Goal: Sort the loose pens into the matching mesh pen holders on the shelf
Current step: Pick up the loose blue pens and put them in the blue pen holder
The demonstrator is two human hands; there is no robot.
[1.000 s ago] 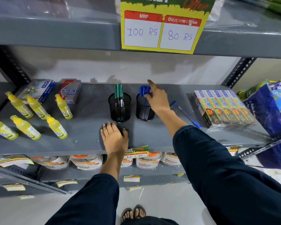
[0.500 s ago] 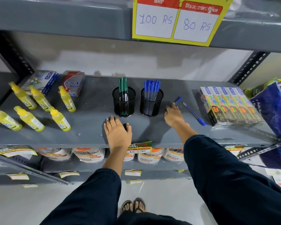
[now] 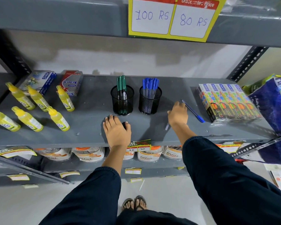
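1. Since a second ago, the right hand [image 3: 178,115] has left the blue-pen holder [image 3: 150,100] and dropped to the shelf [image 3: 88,133] at the holder's 4 o'clock.
2. Grey shelf carries two black mesh holders side by side; the green-pen holder [image 3: 122,100] stands at 9 o'clock of the blue one.
3. Left hand [image 3: 117,129] lies flat, fingers spread, at 6 o'clock of the green-pen holder.
4. Right hand curls over a pale pen barrel [image 3: 167,126] showing beneath the palm; whether it is pinched, I cannot tell.
5. One loose blue pen [image 3: 193,111] lies at 3 o'clock of that hand, beside the colour boxes [image 3: 229,101].
6. Step in hand appears to be pick-up; next comes lifting each pen into the blue holder, tip down.
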